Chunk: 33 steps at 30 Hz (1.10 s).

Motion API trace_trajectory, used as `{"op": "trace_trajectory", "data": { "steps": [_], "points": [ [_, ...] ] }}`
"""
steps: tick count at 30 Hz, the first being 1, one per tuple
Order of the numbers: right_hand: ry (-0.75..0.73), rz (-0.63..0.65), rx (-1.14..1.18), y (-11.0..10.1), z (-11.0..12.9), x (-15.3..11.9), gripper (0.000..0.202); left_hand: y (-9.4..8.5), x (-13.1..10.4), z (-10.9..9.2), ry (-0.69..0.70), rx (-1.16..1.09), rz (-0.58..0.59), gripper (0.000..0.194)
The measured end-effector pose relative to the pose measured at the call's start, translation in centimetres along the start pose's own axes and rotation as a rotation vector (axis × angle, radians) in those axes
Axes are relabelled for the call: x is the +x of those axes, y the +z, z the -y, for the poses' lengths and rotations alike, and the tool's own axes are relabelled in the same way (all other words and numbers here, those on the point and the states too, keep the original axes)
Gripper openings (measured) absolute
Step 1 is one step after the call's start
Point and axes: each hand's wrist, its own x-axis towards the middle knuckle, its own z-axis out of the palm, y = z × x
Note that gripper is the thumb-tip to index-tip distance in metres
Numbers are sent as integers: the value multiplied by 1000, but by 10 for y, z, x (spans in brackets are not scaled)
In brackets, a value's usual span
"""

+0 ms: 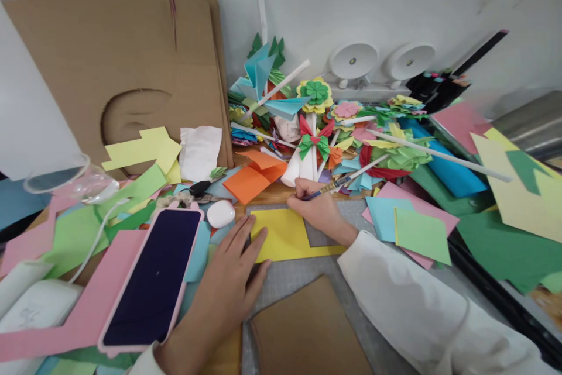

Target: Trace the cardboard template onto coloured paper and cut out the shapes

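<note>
A piece of yellow paper lies on a grey cutting mat, with a notch cut from its right side. My left hand rests on the paper's left edge, fingers stretched out and slightly apart. My right hand is closed round a pen near the paper's upper right corner. The pen's tip is hidden by the fingers, so I cannot tell whether it touches the paper. Below the yellow sheet lies a piece of brown cardboard.
A phone in a pink case lies left among paper scraps, beside a white round case. Folded orange paper and a heap of paper flowers stand behind. Cardboard sheets lean on the wall; a clear plastic cup lies far left.
</note>
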Motion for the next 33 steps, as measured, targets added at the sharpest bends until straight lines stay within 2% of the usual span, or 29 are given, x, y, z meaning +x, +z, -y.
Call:
{"op": "trace_trajectory", "data": {
  "steps": [33],
  "points": [
    [20, 8, -3, 0, 0, -1, 25, -1, 0, -1, -13, -20, 1, 40]
  ]
}}
